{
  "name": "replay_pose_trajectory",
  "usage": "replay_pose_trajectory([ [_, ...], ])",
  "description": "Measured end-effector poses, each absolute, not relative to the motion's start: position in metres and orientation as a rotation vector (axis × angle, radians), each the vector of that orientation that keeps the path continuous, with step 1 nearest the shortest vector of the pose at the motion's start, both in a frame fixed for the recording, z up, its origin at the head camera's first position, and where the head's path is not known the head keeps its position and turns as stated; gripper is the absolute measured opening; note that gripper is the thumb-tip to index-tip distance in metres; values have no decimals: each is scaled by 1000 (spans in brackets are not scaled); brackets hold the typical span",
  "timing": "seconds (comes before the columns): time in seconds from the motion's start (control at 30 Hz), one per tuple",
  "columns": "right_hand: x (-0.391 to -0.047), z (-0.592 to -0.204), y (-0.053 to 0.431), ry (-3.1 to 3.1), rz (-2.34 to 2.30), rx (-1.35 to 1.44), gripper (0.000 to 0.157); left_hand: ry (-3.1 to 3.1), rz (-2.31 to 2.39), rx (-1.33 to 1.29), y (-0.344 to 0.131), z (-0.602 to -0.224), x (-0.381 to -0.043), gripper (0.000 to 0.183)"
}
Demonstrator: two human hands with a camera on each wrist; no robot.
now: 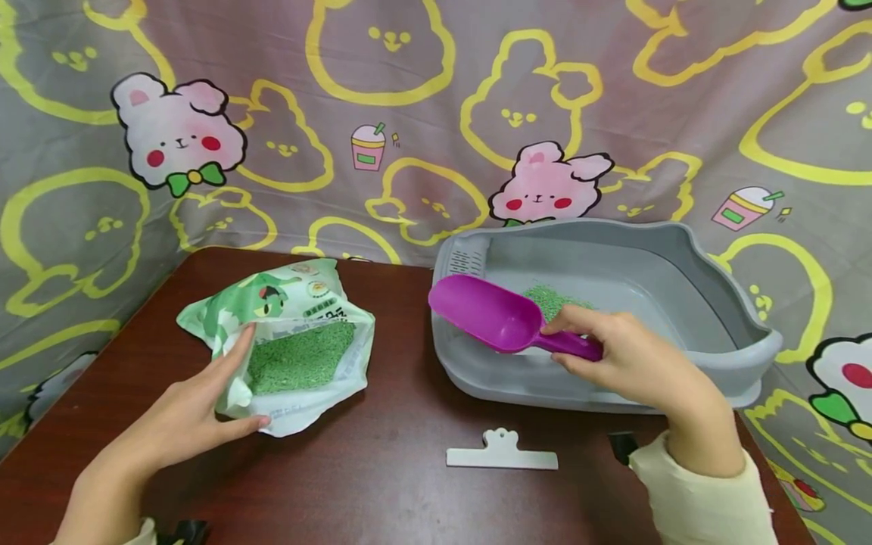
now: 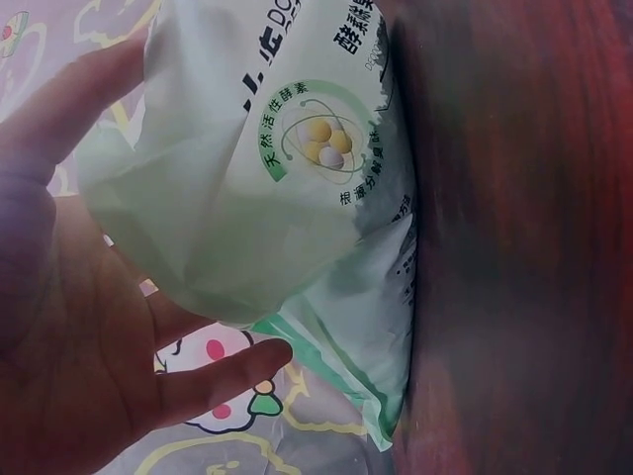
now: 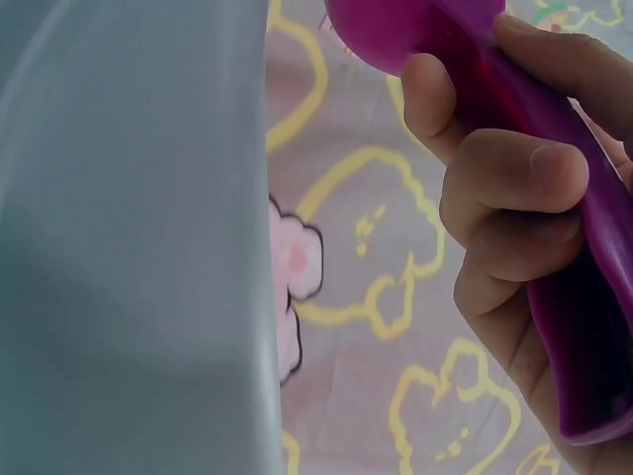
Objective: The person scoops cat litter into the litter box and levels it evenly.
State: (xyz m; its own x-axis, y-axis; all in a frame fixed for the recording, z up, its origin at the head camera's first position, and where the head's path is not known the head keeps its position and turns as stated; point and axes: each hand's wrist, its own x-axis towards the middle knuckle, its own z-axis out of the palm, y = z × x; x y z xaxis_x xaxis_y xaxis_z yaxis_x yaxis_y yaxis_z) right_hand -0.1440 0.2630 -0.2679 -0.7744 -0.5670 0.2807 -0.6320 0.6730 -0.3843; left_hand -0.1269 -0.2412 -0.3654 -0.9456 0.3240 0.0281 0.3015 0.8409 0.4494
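My right hand (image 1: pixel 623 352) grips the handle of a purple scoop (image 1: pixel 487 314), fingers curled round it in the right wrist view. The scoop's bowl looks bare and hangs over the near left edge of a grey litter box (image 1: pixel 545 386). Inside the box lies a small heap of green litter pellets (image 1: pixel 545 299). On the left, an unsealed bag of cat litter (image 1: pixel 313 412) lies with its mouth toward me, green pellets showing inside. My left hand (image 1: pixel 184 416) spreads its fairly straight fingers and thumb against the bag's mouth; the bag (image 2: pixel 287 198) hides some fingertips in the left wrist view.
A white sealing clip (image 1: pixel 502 452) lies on the dark brown table (image 1: pixel 402 378) in front of the litter box. Behind the table hangs a cloth (image 1: pixel 422 129) printed with cartoon rabbits, close to the box's back wall.
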Motion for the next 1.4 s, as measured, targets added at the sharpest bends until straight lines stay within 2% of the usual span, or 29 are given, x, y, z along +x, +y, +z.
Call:
replay_pose_trajectory([
  [0.27,-146,-279,233,-2793,800,1035,29,2976,705,502,-242,-364,-127,118],
  [0.83,-167,-306,154,-2848,784,1347,16,2941,701,460,-242,-365,-130,119],
  [1.4,-177,-345,114,-2859,913,1386,15,2949,706,471,-242,-368,-129,119],
])
